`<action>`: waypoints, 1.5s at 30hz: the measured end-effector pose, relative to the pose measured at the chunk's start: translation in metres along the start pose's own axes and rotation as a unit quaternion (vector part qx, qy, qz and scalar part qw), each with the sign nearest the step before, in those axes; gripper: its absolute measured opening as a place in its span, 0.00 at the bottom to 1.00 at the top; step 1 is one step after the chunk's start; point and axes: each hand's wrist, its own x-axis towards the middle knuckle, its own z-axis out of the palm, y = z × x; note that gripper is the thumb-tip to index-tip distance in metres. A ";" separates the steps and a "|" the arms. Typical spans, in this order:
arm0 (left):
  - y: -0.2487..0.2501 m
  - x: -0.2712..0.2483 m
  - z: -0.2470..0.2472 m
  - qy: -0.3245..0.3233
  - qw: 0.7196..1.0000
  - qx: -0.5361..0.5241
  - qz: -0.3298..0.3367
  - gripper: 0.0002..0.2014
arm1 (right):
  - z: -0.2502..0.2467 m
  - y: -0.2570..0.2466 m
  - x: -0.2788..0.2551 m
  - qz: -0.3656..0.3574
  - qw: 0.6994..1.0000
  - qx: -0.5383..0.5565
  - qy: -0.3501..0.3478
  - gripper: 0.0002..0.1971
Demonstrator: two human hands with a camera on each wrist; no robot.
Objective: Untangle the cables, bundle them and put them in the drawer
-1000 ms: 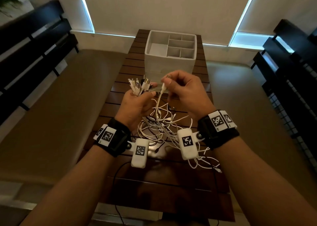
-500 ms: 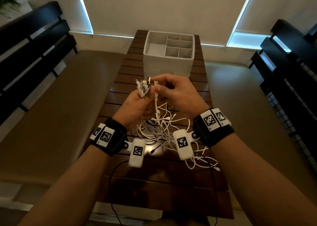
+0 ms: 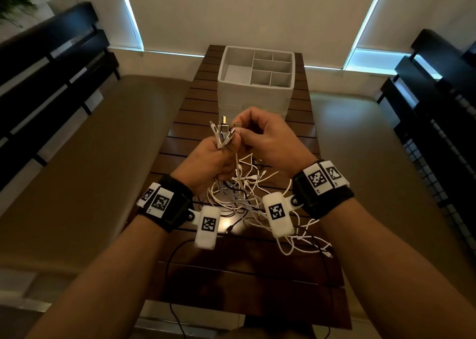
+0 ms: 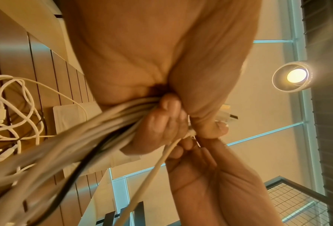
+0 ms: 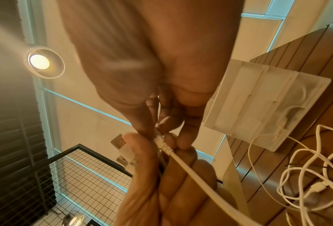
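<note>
My left hand (image 3: 215, 155) grips a bunch of white cable ends (image 3: 223, 132), plugs pointing up, above the slatted table. In the left wrist view its fingers (image 4: 161, 122) curl round the bunched cords (image 4: 96, 122), one of them black. My right hand (image 3: 260, 137) touches the left and pinches the plug end of one white cable (image 5: 178, 156) against the bunch. The rest of the tangle (image 3: 247, 191) hangs down onto the table between my wrists. A white drawer organizer (image 3: 256, 81) with several compartments stands beyond my hands.
The dark wooden slatted table (image 3: 180, 130) is narrow, with beige benches on both sides. A thin black cord (image 3: 170, 261) trails off the near edge. Dark slatted racks stand far left and right. A ceiling lamp (image 4: 295, 76) shines overhead.
My right hand has brought its white cable end leftward to the bunch in my left hand. Both hands have risen slightly and closed together.
</note>
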 end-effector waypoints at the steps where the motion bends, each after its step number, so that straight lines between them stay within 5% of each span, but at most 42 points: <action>1: 0.000 0.000 0.000 -0.003 1.000 0.008 -0.004 0.19 | 0.000 0.000 0.000 -0.002 1.000 0.004 0.001 0.02; 12: 0.008 0.000 0.000 0.038 0.996 0.069 -0.035 0.10 | 0.005 -0.001 0.003 -0.017 0.997 0.072 0.026 0.04; 18: 0.008 -0.003 0.015 0.030 0.997 0.039 -0.052 0.15 | 0.009 -0.015 0.015 -0.053 0.995 -0.068 0.054 0.17; 23: 0.013 -0.005 0.025 0.053 0.987 0.126 -0.084 0.20 | 0.029 -0.021 0.029 -0.068 0.927 -0.361 -0.068 0.30; 28: 0.016 -0.008 0.018 0.112 0.979 0.139 -0.097 0.18 | 0.028 -0.020 0.038 -0.078 0.868 -0.477 -0.116 0.32; 30: 0.016 -0.007 0.021 0.141 0.976 0.148 -0.076 0.18 | 0.029 -0.020 0.041 -0.099 0.886 -0.443 -0.092 0.34; 32: 0.022 -0.006 0.026 0.150 0.979 0.133 -0.039 0.18 | 0.031 -0.015 0.039 -0.140 0.921 -0.362 0.013 0.27; 35: 0.026 -0.001 0.030 0.125 0.992 0.010 0.019 0.12 | 0.037 -0.001 0.026 -0.131 0.954 -0.244 0.112 0.29; 40: 0.009 0.001 0.017 0.161 0.968 -0.194 0.000 0.13 | 0.052 0.017 0.006 0.069 0.997 -0.010 -0.026 0.38; 45: 0.007 -0.001 0.002 0.183 0.951 -0.250 0.018 0.27 | 0.043 0.040 -0.013 0.130 0.973 -0.096 -0.164 0.20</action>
